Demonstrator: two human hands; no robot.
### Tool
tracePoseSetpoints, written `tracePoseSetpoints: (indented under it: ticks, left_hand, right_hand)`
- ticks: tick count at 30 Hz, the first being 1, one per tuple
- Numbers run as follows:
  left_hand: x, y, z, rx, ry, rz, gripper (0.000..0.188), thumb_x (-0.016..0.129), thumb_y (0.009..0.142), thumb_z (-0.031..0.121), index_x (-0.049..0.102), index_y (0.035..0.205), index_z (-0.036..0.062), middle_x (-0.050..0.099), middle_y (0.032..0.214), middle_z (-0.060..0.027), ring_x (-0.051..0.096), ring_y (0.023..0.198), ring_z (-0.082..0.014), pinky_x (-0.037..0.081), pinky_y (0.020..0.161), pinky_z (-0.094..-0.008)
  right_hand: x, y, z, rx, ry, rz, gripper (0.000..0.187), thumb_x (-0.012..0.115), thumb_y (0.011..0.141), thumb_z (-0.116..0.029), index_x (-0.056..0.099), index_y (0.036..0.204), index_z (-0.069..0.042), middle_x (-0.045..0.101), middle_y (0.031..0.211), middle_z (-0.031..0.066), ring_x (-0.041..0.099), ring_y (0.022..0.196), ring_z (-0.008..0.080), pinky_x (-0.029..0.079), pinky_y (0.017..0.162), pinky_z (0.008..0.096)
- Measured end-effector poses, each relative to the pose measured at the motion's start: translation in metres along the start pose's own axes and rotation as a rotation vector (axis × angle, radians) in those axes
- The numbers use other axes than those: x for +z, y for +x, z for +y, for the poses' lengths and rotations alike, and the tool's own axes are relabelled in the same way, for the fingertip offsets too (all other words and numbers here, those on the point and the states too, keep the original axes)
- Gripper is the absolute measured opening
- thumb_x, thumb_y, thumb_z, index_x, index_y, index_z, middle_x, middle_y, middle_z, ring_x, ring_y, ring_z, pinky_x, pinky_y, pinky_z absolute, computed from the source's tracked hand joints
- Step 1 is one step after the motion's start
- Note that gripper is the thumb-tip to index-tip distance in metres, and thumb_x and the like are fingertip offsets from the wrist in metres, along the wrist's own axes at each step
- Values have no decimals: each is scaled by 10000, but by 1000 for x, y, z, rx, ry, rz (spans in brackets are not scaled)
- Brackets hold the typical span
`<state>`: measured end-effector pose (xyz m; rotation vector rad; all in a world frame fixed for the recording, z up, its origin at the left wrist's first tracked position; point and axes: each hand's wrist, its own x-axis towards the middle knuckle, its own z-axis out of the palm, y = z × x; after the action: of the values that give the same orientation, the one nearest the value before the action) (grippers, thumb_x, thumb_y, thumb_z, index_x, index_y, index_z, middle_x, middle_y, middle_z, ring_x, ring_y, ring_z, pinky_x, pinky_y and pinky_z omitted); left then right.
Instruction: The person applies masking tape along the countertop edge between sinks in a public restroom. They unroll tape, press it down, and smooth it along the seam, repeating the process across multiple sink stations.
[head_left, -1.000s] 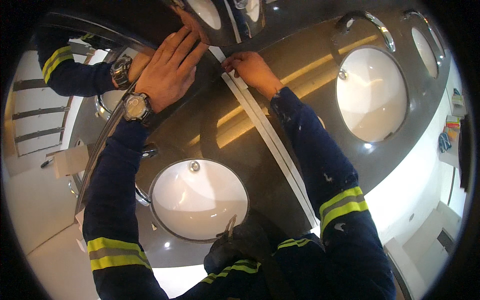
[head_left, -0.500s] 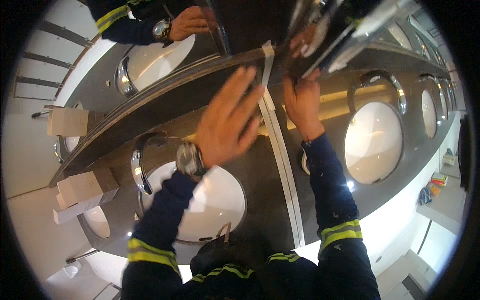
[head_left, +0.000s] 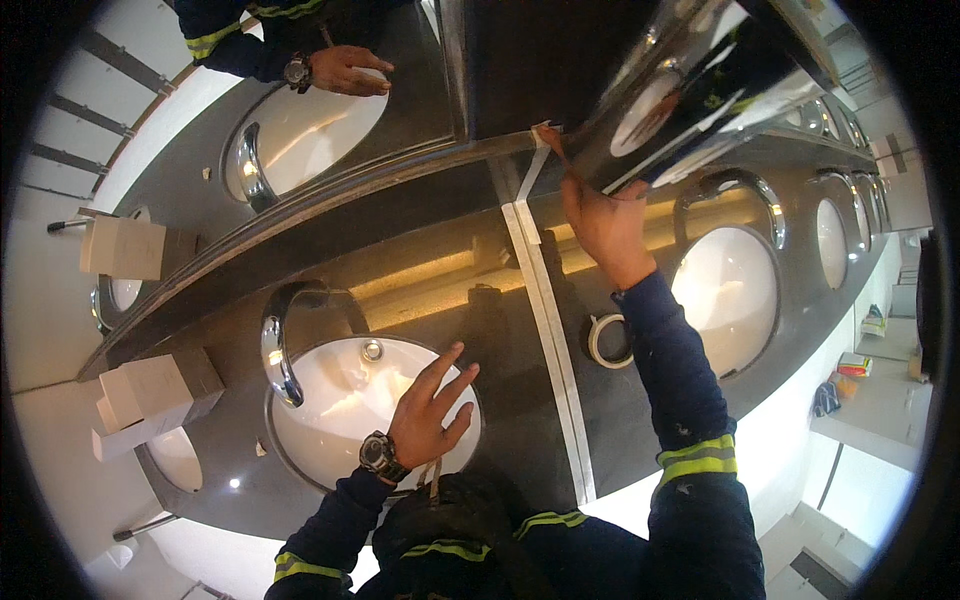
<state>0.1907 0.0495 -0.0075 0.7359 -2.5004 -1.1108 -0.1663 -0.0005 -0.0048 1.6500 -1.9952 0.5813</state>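
My right hand [head_left: 612, 228] is closed at the lower corner of a shiny mirror panel [head_left: 700, 105], which stands tilted above the back of the counter. Some of its fingertips are hidden against the panel's edge. My left hand [head_left: 432, 425], with a watch on the wrist, is open with fingers spread, holding nothing above the near white basin [head_left: 340, 420]. Between my hands a pale tape strip [head_left: 548, 330] runs across the dark counter [head_left: 520, 420] and up the backsplash. A tape roll [head_left: 610, 340] lies on the counter beside my right forearm.
A curved chrome faucet [head_left: 275, 345] stands by the near basin. Cardboard boxes [head_left: 150, 395] sit on the counter at the left. To the right are another basin [head_left: 730, 290] and several more faucets. A fixed wall mirror [head_left: 410, 110] at the upper left reflects my left arm.
My left hand has drawn back from near the tape strip and backsplash to over the basin. My right hand stays at the panel's lower edge, and the tape roll now shows more fully.
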Motion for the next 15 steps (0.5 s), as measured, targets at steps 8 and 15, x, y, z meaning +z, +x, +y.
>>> tracePoseSetpoints:
  ticks: [8, 15]
  left_hand:
    - [-24, -14, 2, -41, 60, 67, 600, 722, 854, 75, 576, 1435, 62, 447, 1561, -229, 509, 1385, -404, 476, 1096, -467]
    - [-36, -53, 22, -79, 66, 119, 544, 683, 878, 52, 583, 1413, 30, 524, 1493, -216, 561, 1332, -387, 477, 1087, -466]
  right_hand:
    - [0, -2, 1, 52, 74, -162, 190, 657, 879, -166, 693, 1054, -101, 664, 952, 263, 674, 795, 419, 555, 718, 518]
    - [-82, -92, 32, 347, 366, -176, 311, 678, 927, -175, 629, 1201, -37, 658, 1088, 209, 656, 990, 399, 535, 870, 489]
